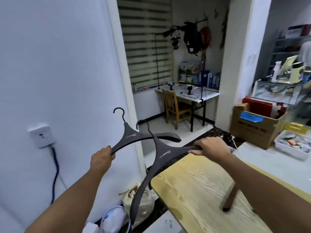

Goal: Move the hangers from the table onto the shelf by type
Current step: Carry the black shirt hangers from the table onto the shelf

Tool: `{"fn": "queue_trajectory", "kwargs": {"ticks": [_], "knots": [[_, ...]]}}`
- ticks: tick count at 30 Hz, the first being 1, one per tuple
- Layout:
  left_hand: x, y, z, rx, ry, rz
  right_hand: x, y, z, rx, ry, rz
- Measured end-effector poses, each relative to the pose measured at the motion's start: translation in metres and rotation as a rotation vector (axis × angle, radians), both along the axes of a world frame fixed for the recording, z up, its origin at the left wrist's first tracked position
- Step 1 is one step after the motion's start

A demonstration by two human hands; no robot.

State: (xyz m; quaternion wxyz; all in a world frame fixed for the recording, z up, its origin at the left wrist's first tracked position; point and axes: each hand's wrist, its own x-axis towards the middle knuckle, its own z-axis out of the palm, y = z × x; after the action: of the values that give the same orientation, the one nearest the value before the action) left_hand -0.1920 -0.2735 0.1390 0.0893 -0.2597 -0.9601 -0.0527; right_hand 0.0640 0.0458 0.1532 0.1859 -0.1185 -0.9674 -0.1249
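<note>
Carry phase, nothing placed yet as far as the view is showing. The left hand [102, 157] is curling its fingers round one arm tip of a dark wide-shouldered hanger [133, 135] and is holding it in the air beyond the left edge of the light wooden surface [193, 190], hook pointing up in front of the white wall. The right hand [212, 147] is wrapping its fingers round the arm tip of a second dark hanger [161, 157], which is hanging at the far left corner of the surface, its lower arm drooping down past the left edge. It is not resting on the top, as far as I can tell. The two hangers are crossing near the hooks; whether they are touching there is unclear. Both are carrying the same printed logo, so I am judging them to be one type, going together. On the surface, beside the right forearm, a reddish-brown curved piece [231, 197] is lying, probably an arm of a different hanger, but it is mostly hidden and I cannot confirm that. Racks are standing far beyond the right side of the surface, but I cannot tell which shelf is the target. My judgement: two hangers are off the surface, probably at least one is waiting there, and the whole carry-and-place is remaining.
</note>
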Motion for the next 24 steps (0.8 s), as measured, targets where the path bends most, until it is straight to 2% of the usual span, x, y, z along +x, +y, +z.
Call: {"fn": "queue_trajectory", "kwargs": {"ticks": [11,17,24], "knots": [[0.014,-0.124,0.013,-0.036,0.025,0.284,-0.093,-0.081,0.007,-0.017,0.015,0.274],[0.048,-0.177,0.011,-0.051,0.036,0.442,-0.118,-0.119,0.015,-0.012,-0.033,0.426],[0.103,-0.22,0.002,-0.086,-0.023,0.684,-0.146,-0.159,-0.006,-0.028,-0.073,0.593]]}}
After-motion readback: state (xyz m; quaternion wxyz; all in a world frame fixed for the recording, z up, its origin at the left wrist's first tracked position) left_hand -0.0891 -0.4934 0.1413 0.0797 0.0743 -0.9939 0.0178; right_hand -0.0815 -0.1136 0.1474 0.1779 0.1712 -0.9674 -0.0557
